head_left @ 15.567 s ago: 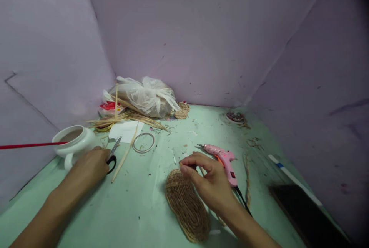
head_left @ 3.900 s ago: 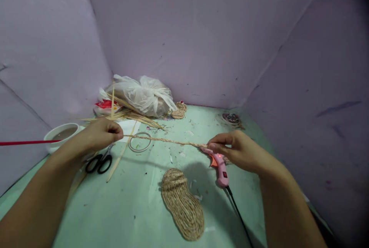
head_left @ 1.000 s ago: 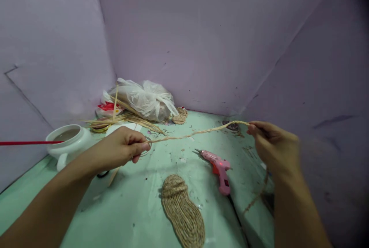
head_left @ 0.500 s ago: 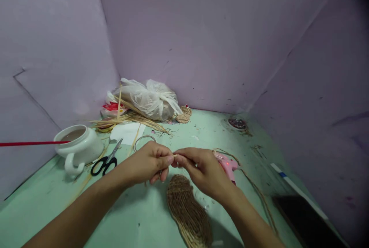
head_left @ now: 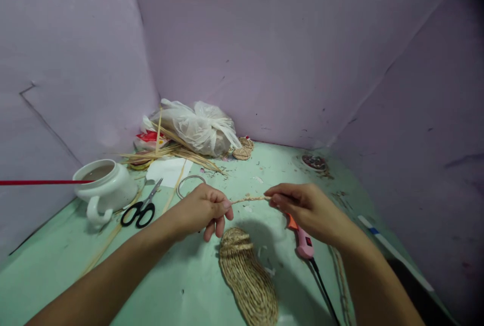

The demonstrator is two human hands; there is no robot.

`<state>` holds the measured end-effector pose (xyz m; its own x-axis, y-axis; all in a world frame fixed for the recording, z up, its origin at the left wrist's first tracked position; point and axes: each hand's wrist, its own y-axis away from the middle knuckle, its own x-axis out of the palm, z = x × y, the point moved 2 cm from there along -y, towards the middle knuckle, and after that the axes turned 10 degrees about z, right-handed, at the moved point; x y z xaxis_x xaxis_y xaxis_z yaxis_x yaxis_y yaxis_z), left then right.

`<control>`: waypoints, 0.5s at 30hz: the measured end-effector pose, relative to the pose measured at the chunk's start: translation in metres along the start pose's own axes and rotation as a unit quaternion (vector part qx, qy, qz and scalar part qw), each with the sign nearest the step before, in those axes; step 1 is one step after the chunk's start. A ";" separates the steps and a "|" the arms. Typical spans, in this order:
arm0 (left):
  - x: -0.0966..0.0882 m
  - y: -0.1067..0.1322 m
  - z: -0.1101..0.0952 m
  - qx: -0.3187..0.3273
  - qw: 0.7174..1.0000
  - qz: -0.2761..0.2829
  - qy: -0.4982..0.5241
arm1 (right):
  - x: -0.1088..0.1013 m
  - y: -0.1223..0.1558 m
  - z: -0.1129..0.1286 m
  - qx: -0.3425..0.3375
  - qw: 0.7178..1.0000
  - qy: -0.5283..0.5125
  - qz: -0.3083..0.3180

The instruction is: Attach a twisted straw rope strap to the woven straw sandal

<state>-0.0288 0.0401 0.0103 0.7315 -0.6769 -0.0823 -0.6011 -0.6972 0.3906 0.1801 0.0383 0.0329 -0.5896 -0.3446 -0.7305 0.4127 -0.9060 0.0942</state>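
Holding a braided straw cord (head_left: pixel 250 198) stretched between both hands, I report as follows. My left hand (head_left: pixel 204 210) has its grip closed on one end of the visible span, thumb and forefinger pinched on it and the other fingers curled beneath. My right hand (head_left: pixel 308 208) has its grip closed on the other end, pinched at the fingertips. The cord runs nearly level from grip to grip, raised clear of the bench (head_left: pixel 75 265), and only a short span shows between them. Directly below that span a woven straw sole (head_left: pixel 247 275) lies flat on the bench, apart from both hands. A pink glue gun (head_left: pixel 303 240) lies just under my right grip, its front part hidden by the hand, and its black cable (head_left: pixel 323 293) runs back toward me. Below and to the right of that grip a further braided length (head_left: pixel 340 275) rests on the bench; I cannot tell whether it joins the held span. Left of my left grip lie black-handled scissors (head_left: pixel 139 211), and past them stands a white pot (head_left: pixel 106 191) with a red strip (head_left: pixel 38 182) reaching to its rim. Beyond the left grip are a metal ring (head_left: pixel 189 183), a white paper (head_left: pixel 168 170), loose straw stalks (head_left: pixel 177 152) and a plastic bag (head_left: pixel 196 126) against the wall. Beyond the right grip sits a small round dish (head_left: pixel 313 162).
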 end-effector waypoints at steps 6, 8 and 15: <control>0.008 0.000 -0.001 0.005 1.000 0.003 0.001 | 0.023 -0.004 0.018 -0.072 0.994 -0.035 0.080; 0.008 0.001 -0.003 0.009 1.000 -0.006 -0.004 | 0.025 -0.005 0.017 -0.055 0.991 -0.063 0.101; 0.001 0.008 -0.011 0.030 0.995 -0.039 -0.090 | 0.023 -0.005 0.015 -0.053 0.988 -0.104 0.101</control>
<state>-0.0292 0.0367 0.0234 0.7099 -0.6481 -0.2756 -0.5669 -0.7580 0.3226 0.1538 0.0315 0.0256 -0.6134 -0.5682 -0.5485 0.5997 -0.7870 0.1448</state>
